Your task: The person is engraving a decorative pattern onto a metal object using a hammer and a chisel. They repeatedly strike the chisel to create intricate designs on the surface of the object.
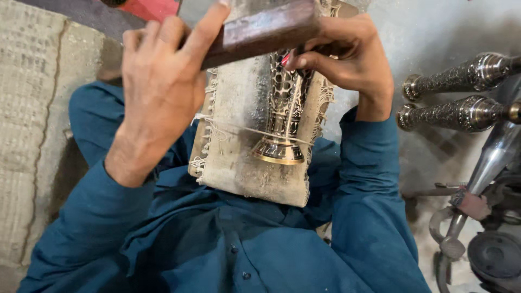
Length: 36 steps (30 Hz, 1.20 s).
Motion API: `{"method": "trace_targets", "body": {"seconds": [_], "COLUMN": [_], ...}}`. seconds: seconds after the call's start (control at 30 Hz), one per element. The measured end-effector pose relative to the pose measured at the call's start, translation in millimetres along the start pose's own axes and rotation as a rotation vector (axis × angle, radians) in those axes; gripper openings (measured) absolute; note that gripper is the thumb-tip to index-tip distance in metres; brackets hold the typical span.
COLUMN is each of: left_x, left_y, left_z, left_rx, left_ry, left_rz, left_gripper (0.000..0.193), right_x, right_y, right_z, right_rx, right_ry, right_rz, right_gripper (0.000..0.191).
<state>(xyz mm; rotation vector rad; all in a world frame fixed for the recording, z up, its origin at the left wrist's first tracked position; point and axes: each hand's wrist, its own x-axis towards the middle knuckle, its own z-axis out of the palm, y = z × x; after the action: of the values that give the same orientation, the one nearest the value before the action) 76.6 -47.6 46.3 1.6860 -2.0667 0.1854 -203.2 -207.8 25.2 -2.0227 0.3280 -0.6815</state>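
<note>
An engraved metal vase [283, 116] with a flared brass foot lies on a frayed cloth-covered pad [239, 135] across my lap. My left hand [163, 81] grips a dark brown wooden block [260, 32] held over the vase's upper part. My right hand [347, 57] pinches a small tool with a red tip [286, 58] against the vase's patterned side. My sleeves and shirt are teal blue.
Two ornate engraved metal pieces [461, 76] with round ends lie at the right. Below them sit metal tubes and tool parts [477, 211] on a grey dusty floor. A woven mat [27, 119] covers the left side.
</note>
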Motion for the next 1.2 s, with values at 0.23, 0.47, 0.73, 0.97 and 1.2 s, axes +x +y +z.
{"method": "trace_targets", "body": {"seconds": [0.23, 0.47, 0.73, 0.97, 1.2], "left_x": [-2, -1, -4, -4, 1], "left_y": [-4, -10, -19, -23, -20], "left_z": [0, -1, 12, 12, 10], "left_rx": [0.01, -0.031, -0.068, -0.143, -0.256], "left_ry": [0.058, 0.105, 0.17, 0.125, 0.169], "left_rz": [0.019, 0.052, 0.113, 0.052, 0.058], "left_gripper": [0.071, 0.071, 0.068, 0.06, 0.061], "right_x": [-5, -8, 0, -2, -4], "right_y": [5, 10, 10, 7, 12], "right_z": [3, 1, 1, 3, 2], "right_rx": [0.02, 0.042, 0.065, 0.026, 0.036], "right_ry": [0.02, 0.0, -0.01, -0.009, -0.023], "right_rz": [0.021, 0.043, -0.017, 0.008, -0.001], "right_gripper": [0.017, 0.016, 0.02, 0.017, 0.016]}}
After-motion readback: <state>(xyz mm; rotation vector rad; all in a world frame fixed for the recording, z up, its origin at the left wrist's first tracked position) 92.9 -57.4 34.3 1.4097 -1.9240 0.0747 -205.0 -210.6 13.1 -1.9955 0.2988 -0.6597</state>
